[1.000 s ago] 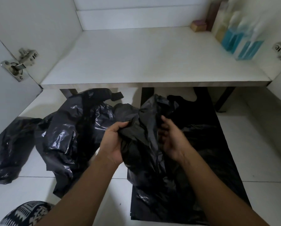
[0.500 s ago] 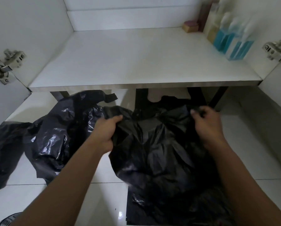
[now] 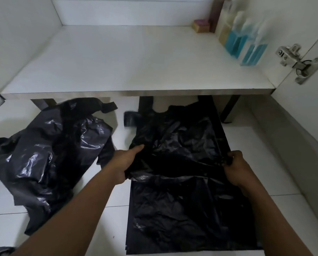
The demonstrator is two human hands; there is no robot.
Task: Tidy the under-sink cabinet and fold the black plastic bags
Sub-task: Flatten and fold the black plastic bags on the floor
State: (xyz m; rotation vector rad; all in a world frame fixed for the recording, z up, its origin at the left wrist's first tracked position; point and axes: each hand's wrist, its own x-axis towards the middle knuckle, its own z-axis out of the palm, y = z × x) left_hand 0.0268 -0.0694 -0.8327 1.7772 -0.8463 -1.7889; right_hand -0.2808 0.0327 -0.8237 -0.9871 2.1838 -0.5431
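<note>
Seen from above: a black plastic bag (image 3: 178,143) is stretched between two hands, low over the floor in front of the open cabinet shelf (image 3: 136,61). The left hand (image 3: 125,163) pinches its left edge, thumb on top. The right hand (image 3: 235,167) grips the right edge in curled fingers. It probably needs pulling taut and lining up with the flat bag (image 3: 182,222) beneath before folding. Crumpled bags (image 3: 49,154) lie to the left.

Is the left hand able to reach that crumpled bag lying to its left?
Probably yes: the crumpled bag lies close beside the left hand with only bare floor between, though that hand grips the spread bag now.
</note>
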